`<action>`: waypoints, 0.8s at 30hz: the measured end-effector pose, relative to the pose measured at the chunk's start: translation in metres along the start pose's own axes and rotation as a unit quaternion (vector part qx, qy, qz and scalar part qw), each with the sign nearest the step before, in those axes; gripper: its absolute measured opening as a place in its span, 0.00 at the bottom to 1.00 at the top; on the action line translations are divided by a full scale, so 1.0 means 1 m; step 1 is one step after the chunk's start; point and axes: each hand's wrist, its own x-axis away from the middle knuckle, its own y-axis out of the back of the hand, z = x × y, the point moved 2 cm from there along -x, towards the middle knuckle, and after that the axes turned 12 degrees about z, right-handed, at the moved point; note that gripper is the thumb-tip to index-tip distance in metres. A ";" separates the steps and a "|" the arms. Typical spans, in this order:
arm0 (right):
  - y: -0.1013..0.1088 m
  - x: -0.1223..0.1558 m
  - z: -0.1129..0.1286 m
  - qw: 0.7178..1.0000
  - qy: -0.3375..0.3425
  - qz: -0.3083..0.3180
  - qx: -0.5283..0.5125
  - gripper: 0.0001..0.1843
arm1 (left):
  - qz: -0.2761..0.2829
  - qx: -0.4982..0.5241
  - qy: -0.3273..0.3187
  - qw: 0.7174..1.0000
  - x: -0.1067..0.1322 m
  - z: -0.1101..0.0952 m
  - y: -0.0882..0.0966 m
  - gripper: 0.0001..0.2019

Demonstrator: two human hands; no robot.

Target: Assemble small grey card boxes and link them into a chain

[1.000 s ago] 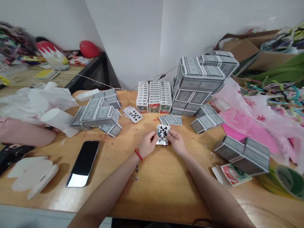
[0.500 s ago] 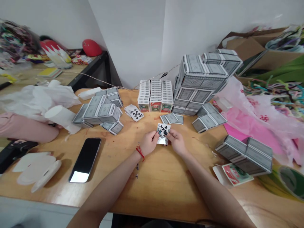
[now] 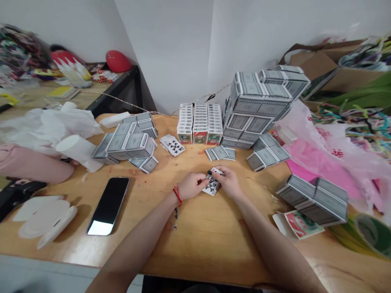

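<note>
My left hand (image 3: 191,185) and my right hand (image 3: 228,181) meet at the middle of the wooden table (image 3: 198,240), both closed on a small deck of playing cards (image 3: 213,185) with a clubs card on top. The deck lies tilted, low over the table. My left wrist wears a red string. A few grey-backed cards (image 3: 220,152) lie just beyond my hands. Face-up cards (image 3: 172,145) lie further left.
Rows of boxed decks (image 3: 200,124) stand at the back. Grey wrapped packs are stacked at the right (image 3: 259,106), left (image 3: 130,142) and near right (image 3: 314,199). A phone (image 3: 108,205) lies at left, a flat carton (image 3: 297,224) at right, pink bags (image 3: 320,158) beyond. Another person's arm (image 3: 30,165) rests at far left.
The deck, held upright showing the ten of clubs, has been tipped down flatter toward the table, and my right hand has come over its top.
</note>
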 end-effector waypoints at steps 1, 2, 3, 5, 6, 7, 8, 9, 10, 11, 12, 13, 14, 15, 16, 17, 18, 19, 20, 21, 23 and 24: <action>0.000 0.000 0.000 1.000 -0.003 -0.001 -0.009 0.13 | -0.009 0.011 -0.003 1.000 0.000 0.000 0.000 0.16; 0.001 0.000 -0.001 1.000 -0.003 -0.005 -0.019 0.13 | -0.021 0.028 -0.007 0.999 0.000 0.001 0.000 0.15; 0.001 0.000 -0.001 0.999 0.001 -0.011 -0.032 0.13 | -0.037 0.049 -0.010 0.998 0.000 0.002 0.001 0.15; 0.002 -0.001 -0.003 0.998 0.008 -0.021 -0.059 0.13 | -0.073 0.101 -0.013 0.992 0.000 0.005 0.002 0.13; 0.002 -0.002 -0.004 0.997 0.011 -0.025 -0.071 0.13 | -0.091 0.126 -0.012 0.988 0.000 0.006 0.002 0.12; 0.003 -0.003 -0.005 0.997 0.013 -0.027 -0.078 0.13 | -0.108 0.149 -0.009 0.983 0.000 0.008 0.003 0.12; 0.003 -0.003 -0.006 0.996 0.013 -0.029 -0.081 0.13 | -0.121 0.167 -0.006 0.979 0.000 0.009 0.004 0.12; 0.004 -0.004 -0.007 0.996 0.014 -0.028 -0.080 0.14 | -0.131 0.180 -0.002 0.975 -0.001 0.009 0.004 0.12; 0.004 -0.004 -0.008 0.996 0.013 -0.026 -0.079 0.14 | -0.138 0.190 0.001 0.972 -0.001 0.010 0.005 0.12; 0.004 -0.004 -0.008 0.997 0.008 -0.019 -0.080 0.14 | -0.141 0.198 0.003 0.970 -0.001 0.010 0.006 0.13; 0.004 -0.004 -0.008 0.997 0.002 -0.011 -0.083 0.15 | -0.143 0.205 0.004 0.968 -0.001 0.010 0.007 0.14; 0.004 -0.004 -0.008 0.996 -0.006 -0.003 -0.086 0.15 | -0.141 0.212 0.005 0.967 -0.002 0.010 0.008 0.14; 0.004 -0.004 -0.008 0.996 -0.013 0.004 -0.089 0.15 | -0.137 0.218 0.006 0.966 -0.002 0.010 0.009 0.15; 0.005 -0.004 -0.007 0.996 -0.020 0.009 -0.090 0.15 | -0.133 0.223 0.007 0.966 -0.002 0.011 0.010 0.15; 0.006 -0.004 -0.007 0.996 -0.025 0.012 -0.088 0.16 | -0.129 0.224 0.008 0.966 -0.002 0.011 0.010 0.15; 0.006 -0.004 -0.007 0.996 -0.029 0.015 -0.081 0.16 | -0.126 0.221 0.009 0.967 -0.003 0.012 0.011 0.15; 0.007 -0.004 -0.006 0.997 -0.031 0.020 -0.070 0.17 | -0.125 0.213 0.010 0.969 -0.003 0.012 0.011 0.15; 0.007 -0.004 -0.006 0.998 -0.032 0.026 -0.054 0.17 | -0.128 0.201 0.010 0.971 -0.003 0.013 0.010 0.15; 0.007 -0.003 -0.005 0.998 -0.031 0.033 -0.037 0.17 | -0.132 0.186 0.012 0.974 -0.003 0.013 0.010 0.14; 0.006 -0.003 -0.004 0.999 -0.028 0.040 -0.016 0.16 | -0.135 0.169 0.014 0.976 -0.003 0.013 0.009 0.14; 0.005 -0.002 -0.003 0.998 -0.016 0.050 0.030 0.15 | -0.136 0.137 0.018 0.981 -0.003 0.011 0.008 0.12; 0.004 -0.001 -0.002 0.997 -0.010 0.053 0.050 0.14 | -0.133 0.125 0.020 0.983 -0.003 0.010 0.007 0.11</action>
